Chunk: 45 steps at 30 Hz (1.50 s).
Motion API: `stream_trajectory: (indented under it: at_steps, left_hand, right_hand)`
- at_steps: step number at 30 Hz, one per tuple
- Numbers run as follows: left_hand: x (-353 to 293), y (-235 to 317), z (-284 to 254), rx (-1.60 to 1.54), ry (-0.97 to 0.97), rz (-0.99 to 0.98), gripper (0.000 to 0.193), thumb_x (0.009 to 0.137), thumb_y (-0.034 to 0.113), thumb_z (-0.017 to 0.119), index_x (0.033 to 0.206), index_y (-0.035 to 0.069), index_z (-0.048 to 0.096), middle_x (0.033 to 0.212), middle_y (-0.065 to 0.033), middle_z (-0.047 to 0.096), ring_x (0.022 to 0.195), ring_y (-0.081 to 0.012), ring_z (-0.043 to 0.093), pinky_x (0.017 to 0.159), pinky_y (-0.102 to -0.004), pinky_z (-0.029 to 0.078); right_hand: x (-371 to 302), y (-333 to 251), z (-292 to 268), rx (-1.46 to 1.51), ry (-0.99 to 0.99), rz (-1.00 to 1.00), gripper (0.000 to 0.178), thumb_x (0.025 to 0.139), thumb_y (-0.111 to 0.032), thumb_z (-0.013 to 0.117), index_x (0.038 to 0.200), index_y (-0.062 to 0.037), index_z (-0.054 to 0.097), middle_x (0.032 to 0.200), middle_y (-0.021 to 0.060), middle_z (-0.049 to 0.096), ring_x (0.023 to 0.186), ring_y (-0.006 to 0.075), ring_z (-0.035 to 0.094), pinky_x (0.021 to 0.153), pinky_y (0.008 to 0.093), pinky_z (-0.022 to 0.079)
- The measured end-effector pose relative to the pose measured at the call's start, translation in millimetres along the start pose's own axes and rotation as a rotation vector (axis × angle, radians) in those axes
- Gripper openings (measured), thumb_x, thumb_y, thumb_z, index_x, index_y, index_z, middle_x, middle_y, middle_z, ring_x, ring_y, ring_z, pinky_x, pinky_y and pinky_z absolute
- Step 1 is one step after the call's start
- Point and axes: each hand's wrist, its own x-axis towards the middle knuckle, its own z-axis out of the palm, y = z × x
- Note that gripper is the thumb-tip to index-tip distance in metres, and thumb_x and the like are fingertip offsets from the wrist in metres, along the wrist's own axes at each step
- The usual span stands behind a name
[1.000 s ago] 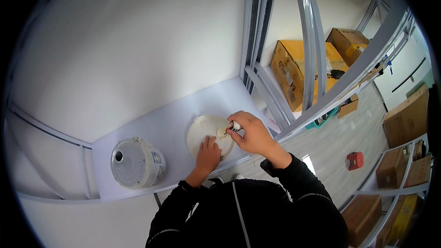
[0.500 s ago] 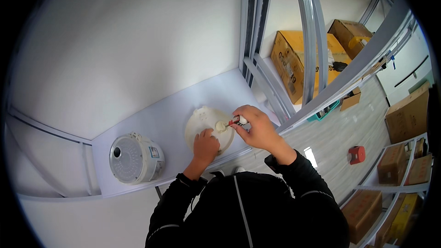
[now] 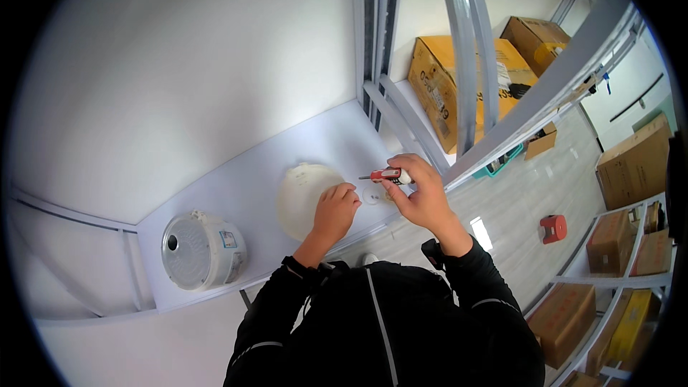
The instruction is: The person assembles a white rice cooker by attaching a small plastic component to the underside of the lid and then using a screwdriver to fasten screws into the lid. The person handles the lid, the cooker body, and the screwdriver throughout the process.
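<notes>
- right hand: closed around a red-and-white screwdriver; shaft points to nine o'clock, tip seemingly clear of all parts.
- left hand: fingers curled close together at the three o'clock edge of the cream round shell; cannot tell whether anything is pinched.
- small pale disc: lies at three o'clock of the shell, between the hands.
- shell: lies on the tabletop; white appliance body stands at eight o'clock from it, well apart.
- step in hand, as judged: screwdriver work on the small parts.
- next move, as judged: calls for steadying the disc before any tip contact.
</notes>
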Motion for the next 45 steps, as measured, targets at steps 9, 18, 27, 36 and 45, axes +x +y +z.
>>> stream_trajectory:
  at_steps: [9,18,27,36,45]
  left_hand:
    - [33,-4,35,0.053,0.032,0.135,0.011,0.090,0.019,0.076,0.091,0.008,0.076,0.120,-0.0052,0.068,0.121,-0.0282,0.059,0.108,-0.0462,0.044]
    - [29,0,24,-0.006,0.107,0.020,0.015,0.096,0.014,0.069,0.107,0.008,0.078,0.125,-0.0073,0.068,0.122,-0.0323,0.060,0.109,-0.0473,0.044]
    - [-37,-32,-27,0.023,0.134,-0.160,0.027,0.088,0.022,0.079,0.111,0.009,0.076,0.129,-0.0083,0.068,0.128,-0.0337,0.059,0.116,-0.0503,0.041]
    - [-94,-46,-51,0.093,-0.011,-0.145,0.049,0.077,0.043,0.089,0.116,0.016,0.078,0.136,-0.0060,0.068,0.140,-0.0324,0.056,0.124,-0.0623,0.031]
    - [-83,-41,-40,0.126,0.035,-0.140,0.054,0.076,0.058,0.087,0.114,0.019,0.082,0.134,-0.0050,0.066,0.135,-0.0312,0.056,0.120,-0.0592,0.036]
  right_hand:
    - [-15,6,-24,-0.014,0.003,0.016,0.037,0.083,-0.001,0.083,0.117,-0.0027,0.067,0.110,0.0167,0.072,0.099,0.0395,0.069,0.086,0.0427,0.056]
    - [-15,6,-22,-0.015,-0.026,0.019,0.036,0.084,-0.002,0.082,0.116,-0.0036,0.066,0.111,0.0160,0.071,0.099,0.0393,0.069,0.086,0.0429,0.056]
    - [-6,3,-6,0.022,-0.106,0.040,0.037,0.087,-0.007,0.083,0.119,-0.0036,0.065,0.112,0.0159,0.072,0.099,0.0393,0.070,0.084,0.0422,0.058]
    - [-1,-10,28,0.041,-0.387,0.092,0.039,0.093,-0.021,0.082,0.125,-0.0085,0.064,0.116,0.0117,0.071,0.091,0.0378,0.071,0.074,0.0428,0.058]
    - [-6,-10,66,0.049,-0.473,0.011,0.037,0.095,-0.024,0.078,0.125,-0.0101,0.063,0.118,0.0125,0.070,0.092,0.0403,0.071,0.076,0.0468,0.058]
